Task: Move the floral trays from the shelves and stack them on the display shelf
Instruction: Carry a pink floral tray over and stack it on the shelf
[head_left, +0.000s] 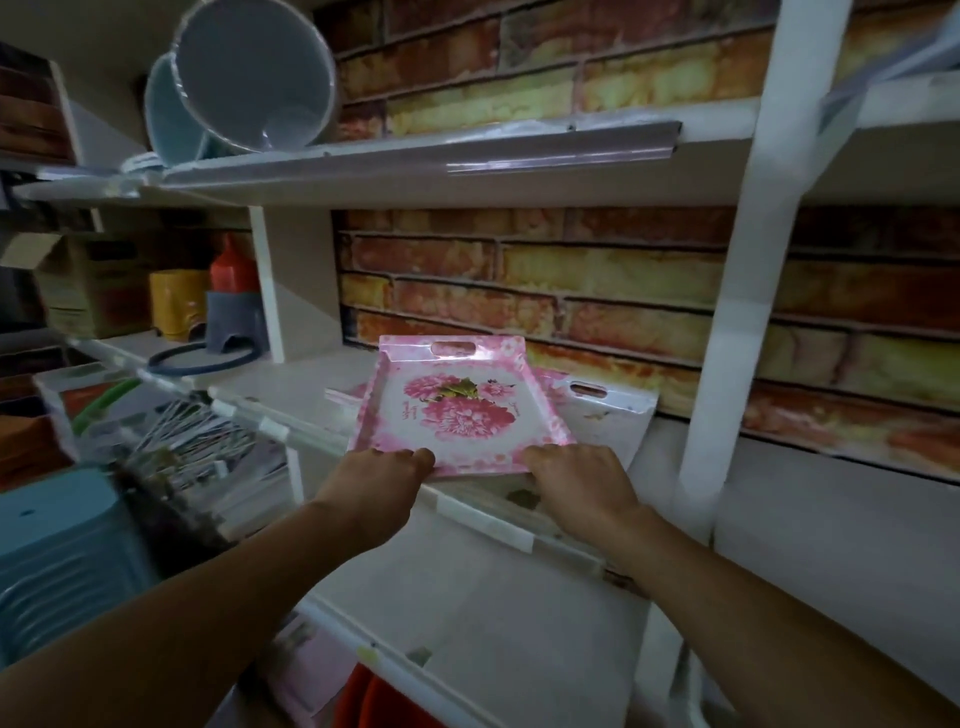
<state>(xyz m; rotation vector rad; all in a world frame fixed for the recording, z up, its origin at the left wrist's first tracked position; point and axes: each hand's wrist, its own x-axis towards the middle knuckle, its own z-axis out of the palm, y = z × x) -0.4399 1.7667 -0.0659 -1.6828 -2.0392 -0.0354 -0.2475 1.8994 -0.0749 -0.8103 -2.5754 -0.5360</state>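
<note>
A pink floral tray (457, 405) with big pink flowers and a handle slot at its far end lies on the middle white shelf (779, 499), in front of the brick-pattern wall. My left hand (382, 486) grips its near left corner and my right hand (576, 483) grips its near right corner. Under and to the right of it lies another tray (608, 415), pale, with its own handle slot, partly covered. The edge of a further pink tray shows at the left, mostly hidden.
A white upright post (727, 312) stands right of the trays. Grey buckets (249, 78) lie on the upper shelf. To the left sit a cardboard box (88, 280), yellow and red containers (179, 301) and a blue stool (62, 551). A lower shelf (467, 623) runs beneath my arms.
</note>
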